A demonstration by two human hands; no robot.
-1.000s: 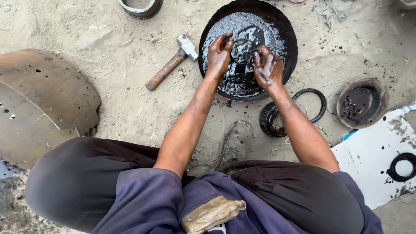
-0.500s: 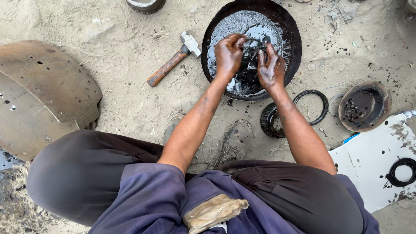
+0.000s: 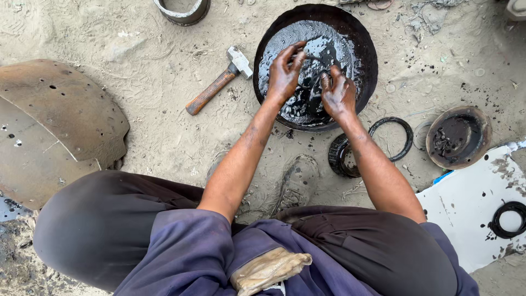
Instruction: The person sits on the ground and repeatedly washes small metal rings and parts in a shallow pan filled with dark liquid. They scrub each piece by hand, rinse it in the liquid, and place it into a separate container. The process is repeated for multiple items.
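A round black pan [image 3: 368, 39] with dark oily liquid sits on the sandy ground in front of me. Both my hands are over it, smeared with black grease. My left hand [image 3: 284, 72] pinches the upper end of a small dark greasy part [image 3: 313, 87] with its fingertips. My right hand [image 3: 338, 94] grips the same part from the right, just above the liquid. The part's exact shape is hard to make out against the dark liquid.
A hammer [image 3: 218, 82] with a brown handle lies left of the pan. Black rubber rings [image 3: 392, 137] and a dirty round cap [image 3: 458, 137] lie to the right. A white panel [image 3: 471, 203] carries a black ring [image 3: 509, 219]. A rusty curved metal sheet [image 3: 55, 126] lies at the left.
My hands, rubbing apart over the pan a second ago, have come together on the dark part. The left fingers have stretched out over it.
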